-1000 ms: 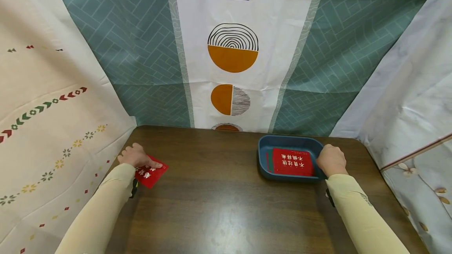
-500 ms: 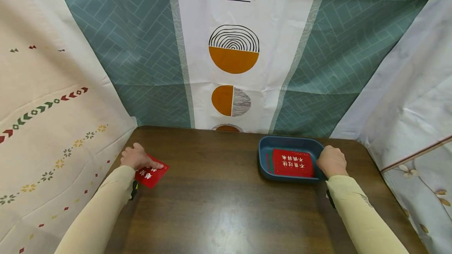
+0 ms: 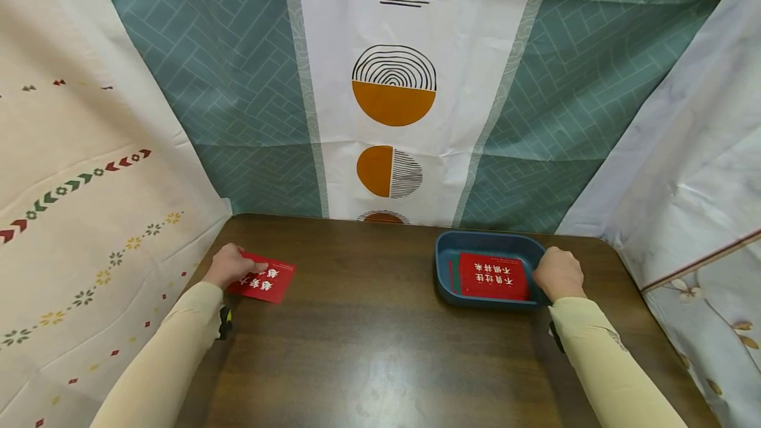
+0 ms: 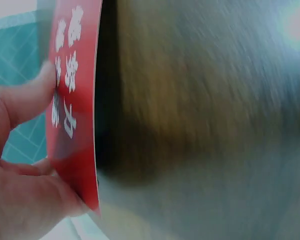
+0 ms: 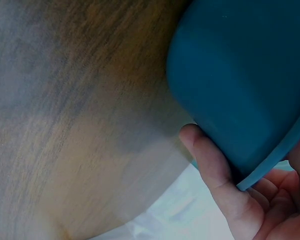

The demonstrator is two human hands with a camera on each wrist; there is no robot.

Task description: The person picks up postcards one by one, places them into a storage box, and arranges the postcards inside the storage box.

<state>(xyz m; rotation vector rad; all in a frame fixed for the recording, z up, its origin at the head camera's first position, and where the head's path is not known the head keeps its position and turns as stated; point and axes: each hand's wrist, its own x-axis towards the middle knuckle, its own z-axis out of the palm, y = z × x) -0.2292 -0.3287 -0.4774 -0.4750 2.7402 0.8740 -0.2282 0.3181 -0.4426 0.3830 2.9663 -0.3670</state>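
At the table's left side my left hand (image 3: pixel 228 267) pinches a red card (image 3: pixel 276 281) with white characters. In the left wrist view the thumb (image 4: pixel 32 97) lies on the printed face of the card (image 4: pixel 75 150), with fingers behind it. Over on the right, my right hand (image 3: pixel 559 273) grips the right end of a blue rectangular tray (image 3: pixel 493 236). The right wrist view has the thumb (image 5: pixel 210 160) against the outer wall of the tray (image 5: pixel 235 90) below its rim, the other fingers partly hidden. Inside lies a red card (image 3: pixel 493 276) with white characters, a green edge (image 3: pixel 456 275) showing beside it.
A dark brown wooden table (image 3: pixel 368 322) spreads between the hands. Behind it hangs a teal and white patterned cloth (image 3: pixel 392 164). Pale printed cloth (image 3: pixel 89 216) borders the left side, and a white cloth (image 3: pixel 689 216) the right.
My left hand has turned the red card, so it now points more to the right and shows more of its characters. The right hand and the tray stay in place.
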